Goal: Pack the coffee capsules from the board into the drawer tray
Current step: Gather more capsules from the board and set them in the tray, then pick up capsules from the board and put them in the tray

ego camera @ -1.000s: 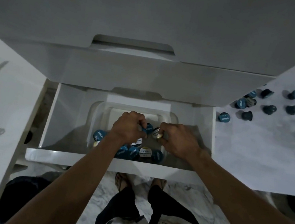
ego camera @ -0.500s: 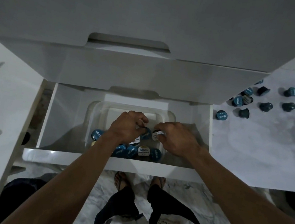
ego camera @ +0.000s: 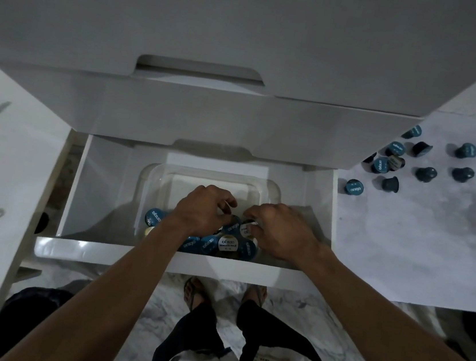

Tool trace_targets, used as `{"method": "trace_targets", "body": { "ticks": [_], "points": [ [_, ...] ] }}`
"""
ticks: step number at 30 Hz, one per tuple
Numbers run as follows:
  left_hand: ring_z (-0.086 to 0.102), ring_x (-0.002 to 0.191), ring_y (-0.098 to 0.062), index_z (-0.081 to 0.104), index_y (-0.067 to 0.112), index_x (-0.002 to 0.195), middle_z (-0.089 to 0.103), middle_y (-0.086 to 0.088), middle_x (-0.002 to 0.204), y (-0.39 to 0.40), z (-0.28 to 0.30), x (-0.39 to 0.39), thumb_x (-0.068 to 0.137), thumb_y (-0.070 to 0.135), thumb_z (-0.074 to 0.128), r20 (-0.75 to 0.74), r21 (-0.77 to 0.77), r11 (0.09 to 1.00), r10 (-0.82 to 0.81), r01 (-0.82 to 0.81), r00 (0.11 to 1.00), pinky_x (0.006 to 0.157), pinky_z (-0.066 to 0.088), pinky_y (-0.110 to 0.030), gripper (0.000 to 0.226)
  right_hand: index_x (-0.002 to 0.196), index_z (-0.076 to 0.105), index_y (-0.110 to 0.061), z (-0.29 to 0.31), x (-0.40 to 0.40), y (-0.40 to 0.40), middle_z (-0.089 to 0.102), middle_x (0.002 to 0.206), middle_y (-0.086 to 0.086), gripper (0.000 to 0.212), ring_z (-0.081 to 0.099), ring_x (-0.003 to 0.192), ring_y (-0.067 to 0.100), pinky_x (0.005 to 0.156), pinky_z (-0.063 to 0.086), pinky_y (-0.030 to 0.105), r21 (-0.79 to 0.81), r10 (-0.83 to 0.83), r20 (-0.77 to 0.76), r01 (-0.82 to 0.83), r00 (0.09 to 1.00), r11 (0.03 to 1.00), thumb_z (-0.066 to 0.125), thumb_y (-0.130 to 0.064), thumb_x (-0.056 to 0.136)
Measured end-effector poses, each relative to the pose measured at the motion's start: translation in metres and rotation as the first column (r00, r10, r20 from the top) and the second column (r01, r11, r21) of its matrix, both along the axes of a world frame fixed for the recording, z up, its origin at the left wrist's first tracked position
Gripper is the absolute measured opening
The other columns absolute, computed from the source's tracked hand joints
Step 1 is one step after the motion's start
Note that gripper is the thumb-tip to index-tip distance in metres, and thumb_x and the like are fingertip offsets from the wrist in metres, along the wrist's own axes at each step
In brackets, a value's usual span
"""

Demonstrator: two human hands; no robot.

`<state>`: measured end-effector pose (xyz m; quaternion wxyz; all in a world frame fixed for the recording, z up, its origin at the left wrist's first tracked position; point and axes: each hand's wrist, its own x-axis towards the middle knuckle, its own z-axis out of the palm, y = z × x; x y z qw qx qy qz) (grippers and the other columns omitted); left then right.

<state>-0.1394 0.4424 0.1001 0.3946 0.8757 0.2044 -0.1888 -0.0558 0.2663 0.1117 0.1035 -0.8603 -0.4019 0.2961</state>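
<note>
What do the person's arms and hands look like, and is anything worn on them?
Both forearms are bare, with no sleeve in view. The left hand and the right hand wear no gloves; no ring, watch or bracelet is visible in this dim picture.

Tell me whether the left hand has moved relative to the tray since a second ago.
No. The left hand stays over the same part of the clear tray; only the camera shifted.

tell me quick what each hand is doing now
Left hand: fingers curled on a capsule in the tray.
Right hand: pinching a white-lidded capsule.
</note>
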Motion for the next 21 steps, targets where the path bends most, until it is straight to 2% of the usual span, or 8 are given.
{"method": "trace_targets", "body": {
  "ticks": [4, 6, 8, 9, 11, 12, 18, 21],
  "points": [
    [0.062, 0.067, -0.004, 0.068, 0.028, 0.108, 0.070, 0.010, 0.097, 0.001, 0.009, -0.005, 0.084, 0.028, 0.074, 0.062, 0.027, 0.996, 0.088, -0.089, 0.994, 0.079, 0.058, -0.041, 0.025, 0.132, 0.057, -0.024, 0.005, 0.005, -0.004, 0.065, 0.127, 0.001, 0.041, 0.062, 0.112, 0.022, 0.096, 0.052, 0.038, 0.132, -0.107, -0.061, 0.115, 0.992, 0.985, 0.060, -0.026, 0.091],
    [0.063, 0.071, -0.003, 0.070, 0.026, 0.105, 0.071, 0.010, 0.095, 0.000, 0.015, -0.011, 0.083, 0.027, 0.076, 0.114, 0.039, 0.988, 0.146, -0.152, 0.983, 0.081, 0.058, -0.040, 0.024, 0.130, 0.058, -0.024, 0.007, 0.009, -0.006, 0.066, 0.125, -0.002, 0.041, 0.064, 0.103, 0.016, 0.094, 0.052, 0.034, 0.208, -0.186, -0.131, 0.210, 0.974, 0.955, 0.065, -0.026, 0.090],
    [0.066, 0.079, -0.004, 0.071, 0.024, 0.105, 0.073, 0.008, 0.096, -0.003, 0.022, -0.018, 0.080, 0.027, 0.078, 0.159, 0.042, 0.975, 0.210, -0.219, 0.965, 0.085, 0.057, -0.035, 0.026, 0.128, 0.060, -0.024, 0.009, 0.011, -0.009, 0.066, 0.119, -0.004, 0.041, 0.063, 0.087, 0.008, 0.086, 0.054, 0.025, 0.286, -0.237, -0.223, 0.296, 0.945, 0.911, 0.069, -0.027, 0.088],
    [0.066, 0.078, -0.002, 0.071, 0.024, 0.106, 0.073, 0.007, 0.098, -0.005, 0.027, -0.021, 0.079, 0.028, 0.079, 0.172, 0.053, 0.968, 0.234, -0.246, 0.957, 0.085, 0.057, -0.032, 0.028, 0.127, 0.060, -0.023, 0.011, 0.012, -0.011, 0.066, 0.117, -0.004, 0.041, 0.061, 0.083, 0.005, 0.079, 0.051, 0.016, 0.316, -0.250, -0.262, 0.328, 0.932, 0.890, 0.071, -0.028, 0.088],
    [0.063, 0.072, 0.002, 0.071, 0.023, 0.109, 0.072, 0.008, 0.101, -0.010, 0.036, -0.027, 0.080, 0.030, 0.079, 0.183, 0.075, 0.959, 0.255, -0.272, 0.949, 0.082, 0.055, -0.025, 0.031, 0.126, 0.061, -0.022, 0.016, 0.013, -0.014, 0.065, 0.112, -0.005, 0.041, 0.060, 0.082, 0.001, 0.069, 0.044, 0.003, 0.346, -0.275, -0.316, 0.381, 0.908, 0.858, 0.072, -0.028, 0.087],
    [0.063, 0.070, 0.003, 0.070, 0.023, 0.110, 0.071, 0.009, 0.101, -0.013, 0.042, -0.029, 0.080, 0.031, 0.079, 0.188, 0.081, 0.957, 0.261, -0.280, 0.947, 0.080, 0.054, -0.022, 0.033, 0.126, 0.061, -0.022, 0.019, 0.012, -0.017, 0.065, 0.111, -0.006, 0.042, 0.061, 0.082, 0.001, 0.066, 0.043, 0.001, 0.359, -0.288, -0.337, 0.405, 0.896, 0.841, 0.073, -0.029, 0.086],
    [0.068, 0.072, -0.001, 0.069, 0.023, 0.110, 0.071, 0.007, 0.103, -0.041, 0.076, -0.040, 0.079, 0.032, 0.080, 0.280, 0.033, 0.946, 0.300, -0.321, 0.912, 0.070, 0.054, -0.014, 0.034, 0.123, 0.063, -0.021, 0.048, 0.002, -0.042, 0.066, 0.104, -0.008, 0.046, 0.059, 0.080, -0.010, 0.064, 0.043, -0.001, 0.455, -0.366, -0.375, 0.514, 0.852, 0.727, 0.075, -0.037, 0.083],
    [0.066, 0.070, 0.005, 0.069, 0.024, 0.109, 0.070, 0.009, 0.099, -0.057, 0.092, -0.039, 0.079, 0.031, 0.079, 0.343, 0.001, 0.953, 0.284, -0.302, 0.896, 0.064, 0.049, -0.005, 0.033, 0.118, 0.065, -0.023, 0.064, -0.008, -0.066, 0.069, 0.102, -0.010, 0.042, 0.064, 0.079, -0.006, 0.067, 0.048, 0.004, 0.491, -0.435, -0.380, 0.577, 0.816, 0.653, 0.075, -0.040, 0.082]
  ]
}}
